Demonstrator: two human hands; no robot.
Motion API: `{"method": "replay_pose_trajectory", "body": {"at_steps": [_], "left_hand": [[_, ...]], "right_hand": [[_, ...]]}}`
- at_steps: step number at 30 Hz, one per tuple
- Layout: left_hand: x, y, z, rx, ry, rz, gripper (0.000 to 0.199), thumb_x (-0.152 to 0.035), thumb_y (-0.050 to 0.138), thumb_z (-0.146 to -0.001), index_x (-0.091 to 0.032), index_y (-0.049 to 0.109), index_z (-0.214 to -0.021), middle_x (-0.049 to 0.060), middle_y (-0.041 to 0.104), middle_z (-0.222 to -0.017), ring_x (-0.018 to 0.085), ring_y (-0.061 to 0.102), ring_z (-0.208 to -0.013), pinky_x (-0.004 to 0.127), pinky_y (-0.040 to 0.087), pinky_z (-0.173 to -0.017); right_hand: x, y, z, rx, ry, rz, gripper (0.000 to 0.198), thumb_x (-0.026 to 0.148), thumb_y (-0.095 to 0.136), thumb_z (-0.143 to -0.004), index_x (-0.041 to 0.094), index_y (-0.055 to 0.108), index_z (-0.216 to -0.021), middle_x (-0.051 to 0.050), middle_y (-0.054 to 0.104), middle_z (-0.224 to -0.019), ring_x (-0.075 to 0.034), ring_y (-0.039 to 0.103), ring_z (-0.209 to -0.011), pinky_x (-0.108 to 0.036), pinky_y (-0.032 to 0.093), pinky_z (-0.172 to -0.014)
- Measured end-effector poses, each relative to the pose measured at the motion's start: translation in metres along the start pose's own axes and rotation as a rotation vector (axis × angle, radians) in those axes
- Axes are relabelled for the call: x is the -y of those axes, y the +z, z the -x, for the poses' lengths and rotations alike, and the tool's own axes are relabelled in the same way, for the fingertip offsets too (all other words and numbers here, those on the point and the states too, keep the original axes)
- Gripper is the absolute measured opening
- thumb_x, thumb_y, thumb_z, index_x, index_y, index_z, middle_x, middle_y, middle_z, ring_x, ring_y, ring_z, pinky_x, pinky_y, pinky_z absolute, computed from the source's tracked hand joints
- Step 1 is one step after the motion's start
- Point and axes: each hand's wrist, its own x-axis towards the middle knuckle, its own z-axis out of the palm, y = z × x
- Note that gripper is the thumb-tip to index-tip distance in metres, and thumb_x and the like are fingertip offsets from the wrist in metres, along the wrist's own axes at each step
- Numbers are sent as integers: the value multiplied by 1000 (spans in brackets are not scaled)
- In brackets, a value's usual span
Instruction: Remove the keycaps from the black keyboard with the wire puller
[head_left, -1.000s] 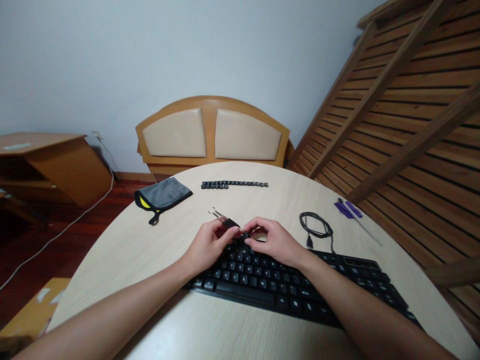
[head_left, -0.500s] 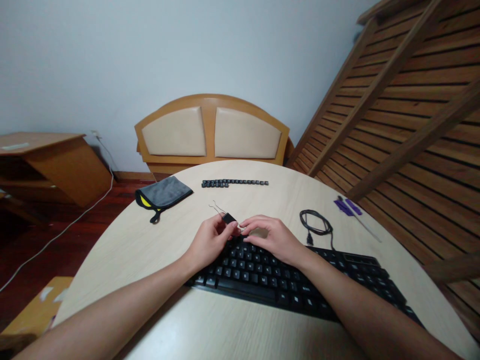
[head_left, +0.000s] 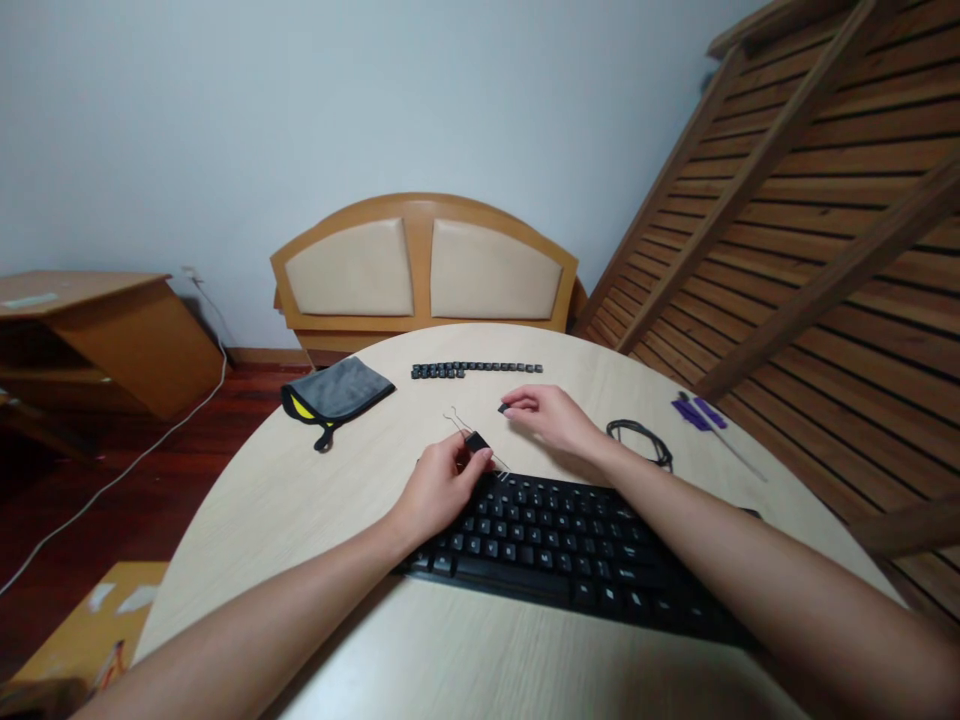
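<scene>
My left hand point(head_left: 444, 482) is closed around a keycap puller point(head_left: 476, 441), a black grip with thin wire prongs at both ends. It sits at the top left edge of the black keyboard point(head_left: 517, 582), the lower wires close over the keys. Between the fingertips of my right hand point(head_left: 553, 415) is a small black keycap point(head_left: 503, 408), held above the table beyond the keyboard. Farther back, loose keycaps point(head_left: 480, 367) lie lined up in one long row with a shorter row in front. My right forearm hides the keyboard's right part.
A grey cloth point(head_left: 341, 388) with yellow lining lies at the left of the round table point(head_left: 300, 530). On the right are a coiled black cable point(head_left: 639, 428) and a purple brush-like tool point(head_left: 699, 413). A wooden headboard point(head_left: 424, 255) stands behind the table.
My right hand has lifted away from the keyboard and moved forward with a keycap in its fingers. My left hand still holds the puller near the upper keys. The view has shifted slightly.
</scene>
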Motion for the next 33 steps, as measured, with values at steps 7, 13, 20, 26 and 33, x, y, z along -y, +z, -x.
{"method": "replay_pose_trajectory", "body": {"at_steps": [7, 13, 20, 26, 33], "left_hand": [[2, -1, 1, 25, 32, -87, 22, -35, 53, -93, -17, 64, -85, 5, 71, -79, 21, 65, -73, 30, 47, -67], [0, -1, 1, 25, 35, -116, 24, -36, 51, -94, -18, 63, -84, 4, 69, -76, 20, 63, -69, 30, 46, -64], [0, -1, 1, 16, 39, -121, 24, -36, 52, -93, -18, 64, -84, 5, 69, -76, 21, 63, -68, 30, 46, -64], [1, 0, 1, 10, 47, -90, 23, -37, 53, -93, -18, 64, -84, 5, 70, -76, 21, 64, -69, 29, 46, -63], [1, 0, 1, 11, 32, -92, 24, -37, 53, -93, -18, 64, -83, 5, 70, -76, 21, 64, -70, 29, 46, -64]], "right_hand": [[-11, 17, -77, -70, 75, 281, 18, 16, 70, -77, 17, 76, -94, -7, 76, -92, -20, 68, -88, -28, 49, -85], [-16, 31, -110, -118, 162, 422, 19, 17, 69, -77, 22, 77, -94, -5, 76, -95, -19, 68, -92, -24, 47, -83], [-17, 51, -122, -202, 206, 460, 19, 24, 66, -82, 25, 74, -100, -7, 74, -104, -20, 66, -97, -27, 47, -85], [-17, 63, -112, -228, 167, 445, 23, 28, 56, -91, 30, 72, -107, -5, 73, -109, -20, 65, -100, -29, 47, -87], [-16, 66, -106, -247, 148, 435, 24, 32, 53, -94, 32, 69, -111, -4, 72, -112, -21, 65, -100, -30, 47, -86]]}}
